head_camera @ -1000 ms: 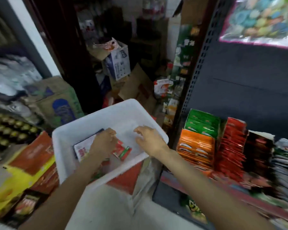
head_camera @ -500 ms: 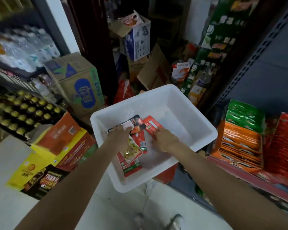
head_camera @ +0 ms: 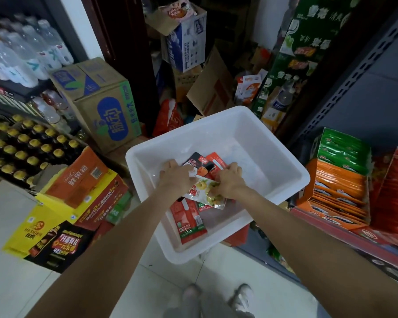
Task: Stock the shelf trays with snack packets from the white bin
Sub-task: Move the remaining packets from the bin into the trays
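Both hands down inside the white bin (head_camera: 273,143), close together over a loose heap of snack packets. Left hand (head_camera: 177,177) curled over the top of the heap, fingers bent on the packets at the far side. Right hand (head_camera: 228,182) curled too, pinching the edge of a pale packet with green fruit (head_camera: 205,191), which lies across the others. Beneath and beside it, a black-and-red packet (head_camera: 197,160), a red packet (head_camera: 216,160) toward the back, and a red-and-green packet (head_camera: 189,221) flat near the front wall. Shelf trays (head_camera: 338,187) just right of the bin, already packed with orange, green and red packs standing on edge.

Step in hand, by the look of it: gathering a bundle. Best done by squaring like packets into 1 stack, faces the same way, before lifting. Firm grip on the stack's edges, not a single corner, since slick film is likely to slide. Worth sorting by colour now, so each bundle goes to its matching tray in 1 trip.
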`<state>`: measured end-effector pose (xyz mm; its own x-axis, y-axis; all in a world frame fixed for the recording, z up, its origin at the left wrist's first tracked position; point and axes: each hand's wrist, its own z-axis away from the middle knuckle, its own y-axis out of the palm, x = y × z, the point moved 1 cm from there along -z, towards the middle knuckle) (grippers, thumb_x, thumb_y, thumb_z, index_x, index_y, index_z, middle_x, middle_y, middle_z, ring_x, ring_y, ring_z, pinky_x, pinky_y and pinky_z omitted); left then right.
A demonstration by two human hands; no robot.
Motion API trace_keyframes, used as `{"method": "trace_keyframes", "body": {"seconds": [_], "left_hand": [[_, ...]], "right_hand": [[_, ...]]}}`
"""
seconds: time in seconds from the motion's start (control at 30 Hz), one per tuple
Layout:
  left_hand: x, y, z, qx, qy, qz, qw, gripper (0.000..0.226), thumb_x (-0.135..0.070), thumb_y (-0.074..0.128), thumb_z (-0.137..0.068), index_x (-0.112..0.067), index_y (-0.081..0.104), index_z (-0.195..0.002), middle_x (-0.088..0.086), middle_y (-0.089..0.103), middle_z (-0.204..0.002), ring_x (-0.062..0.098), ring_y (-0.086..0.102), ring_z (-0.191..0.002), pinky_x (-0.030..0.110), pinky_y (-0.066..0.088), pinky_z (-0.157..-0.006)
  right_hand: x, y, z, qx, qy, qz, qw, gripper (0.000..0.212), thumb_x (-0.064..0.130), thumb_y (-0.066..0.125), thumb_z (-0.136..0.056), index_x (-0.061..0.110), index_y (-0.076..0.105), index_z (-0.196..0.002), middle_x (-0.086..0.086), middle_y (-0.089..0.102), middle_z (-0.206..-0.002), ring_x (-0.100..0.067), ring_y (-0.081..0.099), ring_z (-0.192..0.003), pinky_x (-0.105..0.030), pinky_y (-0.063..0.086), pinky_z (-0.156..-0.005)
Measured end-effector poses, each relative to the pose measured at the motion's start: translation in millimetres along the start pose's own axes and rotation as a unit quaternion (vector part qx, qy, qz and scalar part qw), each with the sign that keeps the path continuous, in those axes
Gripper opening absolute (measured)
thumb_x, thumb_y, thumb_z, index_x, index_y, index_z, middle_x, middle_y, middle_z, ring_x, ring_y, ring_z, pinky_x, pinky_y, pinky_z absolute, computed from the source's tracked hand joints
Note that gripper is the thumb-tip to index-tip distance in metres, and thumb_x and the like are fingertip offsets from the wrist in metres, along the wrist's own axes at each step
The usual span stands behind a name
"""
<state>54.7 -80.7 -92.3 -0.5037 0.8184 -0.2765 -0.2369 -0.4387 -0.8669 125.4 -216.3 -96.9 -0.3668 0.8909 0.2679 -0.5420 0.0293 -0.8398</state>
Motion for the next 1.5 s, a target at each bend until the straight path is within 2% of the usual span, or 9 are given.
{"method": "trace_keyframes", "body": {"seconds": [0.27,0.4,0.63,0.8,0.9,1.03,1.17,1.3,1.5], "left_hand": [[-1,0,-9,-0.08,0.01,0.1,0.992,0.073,-0.035,0.078,-0.074,-0.022,0.04,-0.134,0.011,0.047,-0.128,0.029,0.041,-0.123,0.04,0.035,-0.098],[-8,-10,-9,-0.135,0.016,0.194,0.972,0.059,-0.017,0.079,-0.074,-0.014,0.05,-0.125,0.007,0.061,-0.116,0.019,0.056,-0.101,0.014,0.04,-0.075],[-23,-39,-7,-0.063,0.048,0.402,0.912,0.046,-0.022,0.081,-0.072,-0.008,0.061,-0.112,0.002,0.064,-0.107,0.019,0.061,-0.096,0.029,0.051,-0.078],[-81,-54,9,-0.03,0.102,0.493,0.864,0.051,-0.019,0.079,-0.074,-0.019,0.051,-0.117,-0.001,0.063,-0.112,0.006,0.063,-0.086,0.014,0.052,-0.069],[-131,-49,18,0.018,0.197,0.448,0.872,0.106,-0.022,0.085,-0.067,-0.03,0.014,-0.146,-0.002,0.045,-0.138,0.01,0.051,-0.119,0.027,0.046,-0.096],[-206,-39,43,-0.069,0.314,0.112,0.94,0.129,-0.047,0.085,-0.059,-0.031,-0.006,-0.149,0.001,0.008,-0.149,0.022,0.024,-0.136,0.04,0.032,-0.108],[-275,-19,64,-0.123,0.355,-0.001,0.927,0.1,-0.042,0.076,-0.071,-0.026,0.016,-0.149,0.002,-0.007,-0.156,0.029,0.015,-0.142,0.047,0.023,-0.111],[-333,-1,85,-0.116,0.385,0.042,0.915,0.06,-0.034,0.066,-0.083,-0.034,0.043,-0.139,-0.002,0.019,-0.154,0.024,0.024,-0.138,0.038,0.021,-0.108],[-413,38,109,-0.061,0.413,0.141,0.898,0.041,-0.021,0.054,-0.095,-0.024,0.05,-0.136,0.002,0.057,-0.128,0.018,0.054,-0.112,0.026,0.041,-0.087]], "right_hand": [[-8,-8,-10,-0.076,0.029,-0.194,0.978,0.038,0.018,0.077,-0.075,0.01,0.058,-0.106,-0.01,0.053,-0.119,-0.026,0.052,-0.112,-0.029,0.043,-0.084],[-8,-16,-7,-0.095,0.041,-0.287,0.952,0.03,0.013,0.073,-0.079,0.012,0.052,-0.101,-0.008,0.058,-0.108,-0.025,0.057,-0.103,-0.026,0.042,-0.076],[-36,-50,21,-0.117,0.048,-0.524,0.842,0.035,0.007,0.081,-0.07,0.017,0.054,-0.09,-0.01,0.066,-0.092,-0.022,0.065,-0.077,-0.035,0.056,-0.07],[-70,-90,57,-0.173,0.028,-0.584,0.792,0.026,0.001,0.077,-0.074,0.015,0.057,-0.083,-0.002,0.065,-0.078,-0.011,0.064,-0.065,-0.022,0.054,-0.055],[-106,-110,79,-0.235,0.052,-0.6,0.763,0.026,0.001,0.075,-0.076,0.014,0.056,-0.087,-0.006,0.064,-0.084,-0.016,0.062,-0.07,-0.024,0.054,-0.056],[-163,-131,115,-0.284,0.084,-0.661,0.69,0.027,0.003,0.072,-0.079,0.01,0.054,-0.097,-0.006,0.064,-0.083,-0.012,0.062,-0.062,-0.023,0.053,-0.051],[-225,-140,155,-0.322,0.09,-0.659,0.674,0.028,0.002,0.073,-0.078,0.014,0.055,-0.095,-0.01,0.066,-0.087,-0.02,0.064,-0.069,-0.034,0.055,-0.062],[-290,-149,196,-0.305,0.077,-0.649,0.693,0.03,0.001,0.075,-0.075,0.012,0.052,-0.089,-0.008,0.065,-0.078,-0.016,0.063,-0.06,-0.027,0.05,-0.055],[-385,-163,249,-0.355,0.089,-0.674,0.642,0.024,-0.001,0.066,-0.083,0.012,0.047,-0.08,-0.01,0.061,-0.089,-0.016,0.061,-0.063,-0.022,0.049,-0.045]]}}
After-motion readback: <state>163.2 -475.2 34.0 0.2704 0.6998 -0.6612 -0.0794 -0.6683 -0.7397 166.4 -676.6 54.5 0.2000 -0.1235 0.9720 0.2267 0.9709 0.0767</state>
